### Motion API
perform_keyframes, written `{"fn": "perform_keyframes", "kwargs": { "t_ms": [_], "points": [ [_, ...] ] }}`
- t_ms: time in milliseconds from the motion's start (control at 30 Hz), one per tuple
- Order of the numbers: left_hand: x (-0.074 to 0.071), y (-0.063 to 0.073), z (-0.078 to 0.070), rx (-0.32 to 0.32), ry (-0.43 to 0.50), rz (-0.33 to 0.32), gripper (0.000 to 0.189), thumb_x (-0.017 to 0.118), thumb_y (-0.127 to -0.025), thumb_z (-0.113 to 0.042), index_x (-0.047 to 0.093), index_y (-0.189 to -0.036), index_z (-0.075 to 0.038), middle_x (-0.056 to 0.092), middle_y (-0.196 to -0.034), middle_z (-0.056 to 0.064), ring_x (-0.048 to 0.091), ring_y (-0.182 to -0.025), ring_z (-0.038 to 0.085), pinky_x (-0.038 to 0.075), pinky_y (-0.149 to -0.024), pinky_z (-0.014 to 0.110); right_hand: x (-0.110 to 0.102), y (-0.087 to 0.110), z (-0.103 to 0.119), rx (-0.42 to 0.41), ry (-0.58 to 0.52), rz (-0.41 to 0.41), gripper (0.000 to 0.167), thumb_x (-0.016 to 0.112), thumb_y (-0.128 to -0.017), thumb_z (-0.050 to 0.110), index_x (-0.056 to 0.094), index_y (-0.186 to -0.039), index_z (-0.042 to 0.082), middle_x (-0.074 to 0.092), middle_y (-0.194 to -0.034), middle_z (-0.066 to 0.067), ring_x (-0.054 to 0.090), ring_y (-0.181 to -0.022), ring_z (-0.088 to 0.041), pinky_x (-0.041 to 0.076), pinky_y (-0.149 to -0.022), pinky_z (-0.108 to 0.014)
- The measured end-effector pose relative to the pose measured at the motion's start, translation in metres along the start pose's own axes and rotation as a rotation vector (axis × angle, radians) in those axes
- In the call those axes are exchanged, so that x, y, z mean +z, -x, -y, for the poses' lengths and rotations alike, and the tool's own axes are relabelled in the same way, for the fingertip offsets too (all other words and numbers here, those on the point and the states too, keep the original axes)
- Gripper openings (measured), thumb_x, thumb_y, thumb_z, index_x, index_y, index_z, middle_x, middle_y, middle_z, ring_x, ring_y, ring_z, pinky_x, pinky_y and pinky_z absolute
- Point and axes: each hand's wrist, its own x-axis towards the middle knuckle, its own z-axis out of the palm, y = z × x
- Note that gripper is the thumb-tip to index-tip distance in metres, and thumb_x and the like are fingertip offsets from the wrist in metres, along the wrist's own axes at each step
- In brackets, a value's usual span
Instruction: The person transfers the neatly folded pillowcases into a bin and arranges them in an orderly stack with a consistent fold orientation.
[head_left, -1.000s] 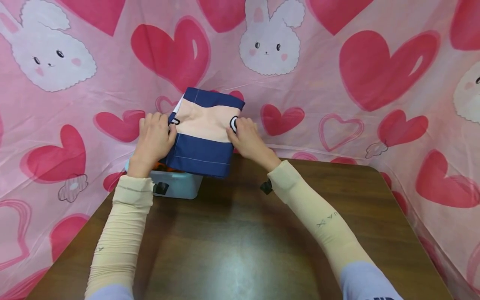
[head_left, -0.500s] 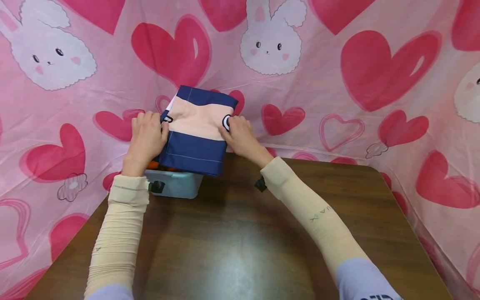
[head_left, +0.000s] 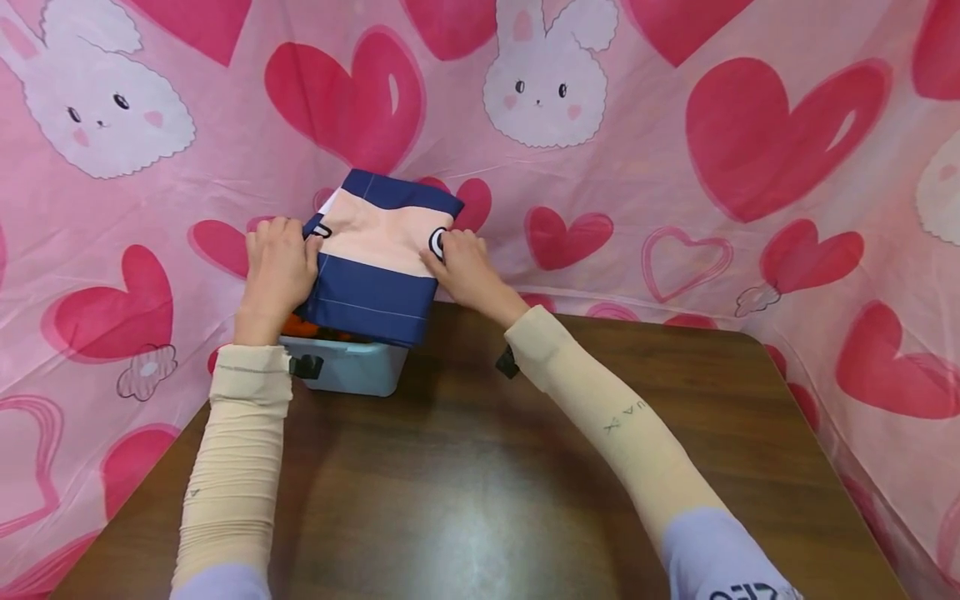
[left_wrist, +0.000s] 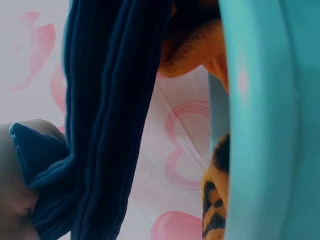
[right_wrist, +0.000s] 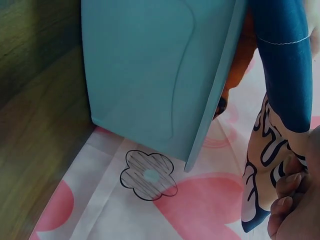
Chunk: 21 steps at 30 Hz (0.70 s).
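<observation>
Between my two hands is a folded cloth [head_left: 375, 287], navy with a peach band and black-and-white printed marks, held tilted over a light blue plastic bin [head_left: 356, 371]. My left hand [head_left: 276, 271] grips its left edge, and my right hand [head_left: 471, 271] pinches the right edge by a round printed mark. Stacked navy layers of the cloth [left_wrist: 112, 100] show in the left wrist view. Inside the bin lies something orange and plush [head_left: 298, 327]; black stripes mark the plush fabric [left_wrist: 215, 210] in the left wrist view. The cloth hides much of the bin's opening.
The bin stands at the back left of a brown wooden table [head_left: 465, 467]. A pink curtain [head_left: 630, 183] printed with hearts and rabbits hangs behind and along the sides. A small black wrist camera [head_left: 507, 361] sits under my right wrist.
Both hands have moved left with the folded cloth, bringing it further over the bin. The bin has stayed in place.
</observation>
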Motion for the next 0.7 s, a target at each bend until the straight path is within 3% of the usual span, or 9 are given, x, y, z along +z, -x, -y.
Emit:
{"fn": "perform_keyframes", "kwargs": {
  "t_ms": [400, 700],
  "points": [
    [-0.007, 0.000, 0.010, -0.062, 0.030, 0.010, 0.034, 0.048, -0.105, -0.015, 0.054, -0.105, 0.018, 0.051, -0.101, 0.035, 0.044, -0.100, 0.052, 0.032, -0.087, 0.062, 0.016, -0.012, 0.009, -0.016, 0.021, 0.025, 0.039, 0.053, -0.104, 0.040, 0.061, -0.098, 0.002, 0.061, -0.091, -0.014, 0.058, -0.094, -0.029, 0.043, -0.079, -0.040],
    [-0.009, -0.001, 0.019, -0.073, 0.011, 0.017, 0.034, 0.047, -0.106, -0.016, 0.052, -0.098, 0.016, 0.050, -0.097, 0.034, 0.044, -0.098, 0.052, 0.031, -0.086, 0.061, 0.024, -0.019, 0.016, -0.016, 0.024, 0.038, 0.041, 0.052, -0.104, 0.040, 0.063, -0.104, 0.001, 0.063, -0.095, -0.015, 0.060, -0.097, -0.029, 0.046, -0.081, -0.041]
  ]
}}
